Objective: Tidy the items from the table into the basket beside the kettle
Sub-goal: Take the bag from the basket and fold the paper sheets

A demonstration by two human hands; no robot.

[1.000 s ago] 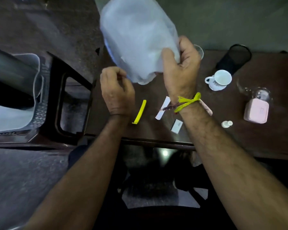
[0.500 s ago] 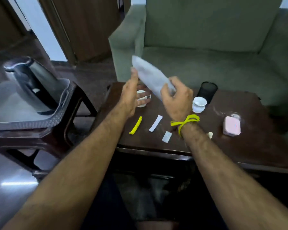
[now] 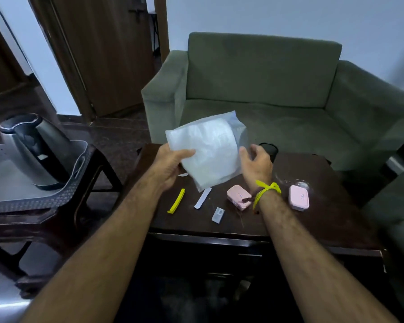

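My left hand point(image 3: 170, 166) grips the left edge of a white plastic bag point(image 3: 210, 150) and holds it above the dark wooden table point(image 3: 317, 220). My right hand point(image 3: 257, 164) is at the bag's right edge with loosely curved fingers, its thumb touching the plastic. On the table lie a yellow clip point(image 3: 176, 201), a white paper strip point(image 3: 203, 198), a small white sachet point(image 3: 217, 214) and two pink cases point(image 3: 238, 197) point(image 3: 299, 198). The grey basket point(image 3: 33, 202) stands on a side table at the left, with the kettle point(image 3: 36, 150) in it.
A black cup point(image 3: 269, 149) stands at the table's far edge behind my right hand. A green sofa point(image 3: 261, 89) lies beyond the table. A clear lid point(image 3: 287, 178) rests by the right pink case. A gap of floor separates the two tables.
My left hand has taken hold of the bag's left edge, and the bag has turned flat toward me. My right hand has loosened its grip. A second pink case lies on the table.
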